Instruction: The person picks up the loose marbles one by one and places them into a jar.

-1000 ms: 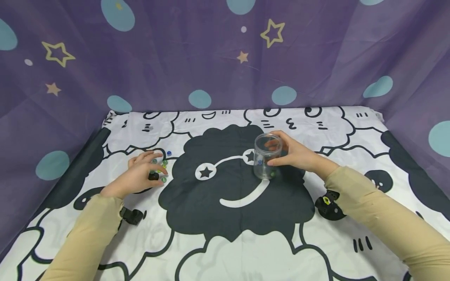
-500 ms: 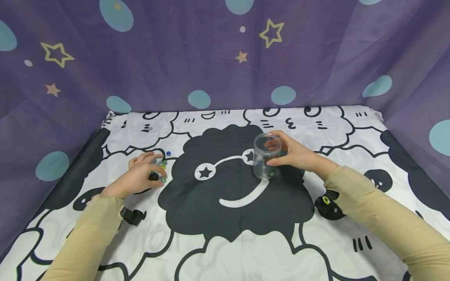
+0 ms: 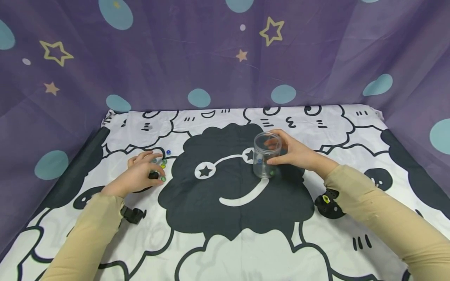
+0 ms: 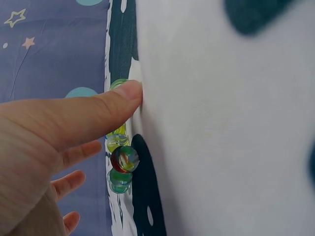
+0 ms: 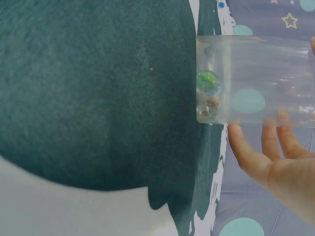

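My left hand point(image 3: 135, 177) is low over the cloth at the left, thumb and index finger pinching a green marble point(image 3: 163, 179). In the left wrist view the thumb partly covers this green marble point(image 4: 118, 82). Several other glass marbles lie close to the fingers, among them a yellow one point(image 3: 163, 166) and a red-streaked one point(image 4: 125, 159). A blue marble point(image 3: 168, 152) sits a little farther back. With thumb and fingers around its side, my right hand point(image 3: 299, 154) holds an upright clear jar point(image 3: 260, 170). Inside, at its bottom, are a few marbles, one of them green point(image 5: 207, 80).
A white cloth point(image 3: 225, 261) with black cartoon sheep covers the table, and the jar stands on its large dark patch point(image 3: 211, 214). Purple curtain point(image 3: 197, 58) with stars hangs behind and at both sides.
My left index finger and thumb have drawn together on the green marble. The right hand and the jar stay where they were.
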Available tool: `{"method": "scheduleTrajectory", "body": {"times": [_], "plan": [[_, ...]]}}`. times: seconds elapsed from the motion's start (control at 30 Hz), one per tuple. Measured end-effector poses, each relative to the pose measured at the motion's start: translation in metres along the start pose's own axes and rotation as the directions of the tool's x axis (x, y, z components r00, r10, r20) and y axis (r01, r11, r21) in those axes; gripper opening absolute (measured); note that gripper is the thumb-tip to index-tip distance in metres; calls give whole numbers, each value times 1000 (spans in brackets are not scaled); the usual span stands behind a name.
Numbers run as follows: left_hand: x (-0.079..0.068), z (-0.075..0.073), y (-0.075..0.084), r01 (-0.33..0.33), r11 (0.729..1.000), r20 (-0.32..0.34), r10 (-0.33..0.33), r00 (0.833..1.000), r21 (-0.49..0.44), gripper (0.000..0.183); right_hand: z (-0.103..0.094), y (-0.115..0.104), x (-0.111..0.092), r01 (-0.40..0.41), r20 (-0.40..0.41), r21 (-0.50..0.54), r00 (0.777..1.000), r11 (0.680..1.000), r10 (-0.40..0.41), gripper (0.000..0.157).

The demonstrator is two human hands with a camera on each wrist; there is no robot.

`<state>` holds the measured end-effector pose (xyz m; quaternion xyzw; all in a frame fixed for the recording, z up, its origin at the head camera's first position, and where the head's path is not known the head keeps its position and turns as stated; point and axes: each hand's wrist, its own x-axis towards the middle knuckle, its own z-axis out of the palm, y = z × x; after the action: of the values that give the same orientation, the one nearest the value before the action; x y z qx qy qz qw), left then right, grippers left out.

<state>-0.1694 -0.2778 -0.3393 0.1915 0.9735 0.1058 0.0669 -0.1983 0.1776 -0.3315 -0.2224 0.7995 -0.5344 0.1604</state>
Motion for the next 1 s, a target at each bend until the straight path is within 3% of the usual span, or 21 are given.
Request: {"method": "scheduleTrajectory", "body": {"times": [1.0], "plan": [[-4, 3, -1, -20, 1000, -26, 20, 999, 1, 10, 3, -3, -3, -1, -20, -15, 1000, 1000, 1, 77]]}}
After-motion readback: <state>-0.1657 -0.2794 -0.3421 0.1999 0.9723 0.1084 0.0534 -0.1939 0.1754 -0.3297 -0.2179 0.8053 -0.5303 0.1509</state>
